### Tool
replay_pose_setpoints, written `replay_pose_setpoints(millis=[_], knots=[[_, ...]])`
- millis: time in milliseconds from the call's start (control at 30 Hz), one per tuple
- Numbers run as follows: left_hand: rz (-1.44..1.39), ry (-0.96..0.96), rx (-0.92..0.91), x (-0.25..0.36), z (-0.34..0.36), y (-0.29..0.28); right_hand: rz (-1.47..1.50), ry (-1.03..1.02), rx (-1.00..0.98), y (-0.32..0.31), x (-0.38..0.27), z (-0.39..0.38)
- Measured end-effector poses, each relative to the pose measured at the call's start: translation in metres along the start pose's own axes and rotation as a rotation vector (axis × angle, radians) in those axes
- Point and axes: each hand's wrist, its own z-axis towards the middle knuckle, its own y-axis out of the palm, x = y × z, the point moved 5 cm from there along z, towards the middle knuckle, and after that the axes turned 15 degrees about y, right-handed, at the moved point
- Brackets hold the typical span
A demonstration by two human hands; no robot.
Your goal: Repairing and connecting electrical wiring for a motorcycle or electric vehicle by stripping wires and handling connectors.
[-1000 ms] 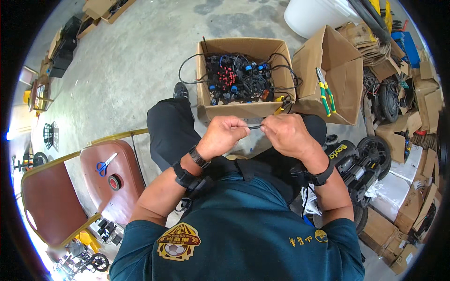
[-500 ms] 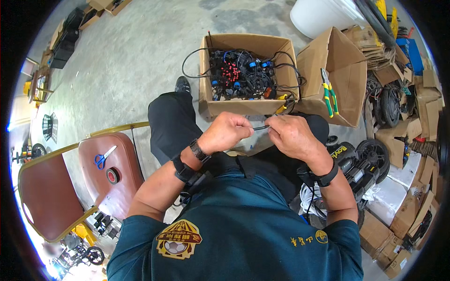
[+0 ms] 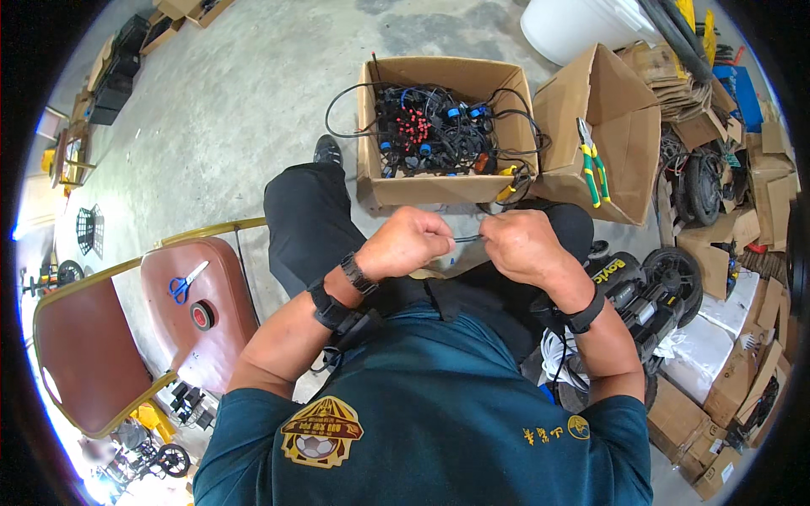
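Note:
A thin black cable (image 3: 467, 239) stretches between my hands, above my lap. My left hand (image 3: 405, 243) pinches one end of it, and my right hand (image 3: 525, 244) grips the other side with fingers closed. Just beyond my hands stands an open cardboard box (image 3: 456, 192) full of tangled black cables (image 3: 443, 126) with blue connectors and a cluster of red tips. Yellow-handled pliers (image 3: 507, 184) rest at its near right corner. Another pair of pliers (image 3: 591, 164), green and yellow, hangs on the edge of a second cardboard box (image 3: 564, 110).
On my left, a brown padded chair (image 3: 202, 253) carries blue-handled scissors (image 3: 187, 282) and a roll of black tape (image 3: 202, 315). A black wheeled machine (image 3: 641, 291) stands at my right. Cardboard piles (image 3: 717, 405) line the far right, and a white bucket (image 3: 582, 29) stands behind the boxes.
My hands have shifted slightly, and the cable stretch between them now shows as two thin strands. Both hands keep their closed grip.

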Motion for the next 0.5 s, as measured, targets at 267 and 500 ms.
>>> replay_pose_setpoints(millis=[267,500], knots=[[0.015,-0.057,-0.014,-0.0009,-0.0012,-0.0019,0.180,0.025,0.023,-0.0022,-0.0023,-0.0005],[0.031,-0.016,-0.031,-0.0004,-0.0012,0.0000,0.174,-0.034,-0.005,-0.0007,0.0002,-0.0043]])
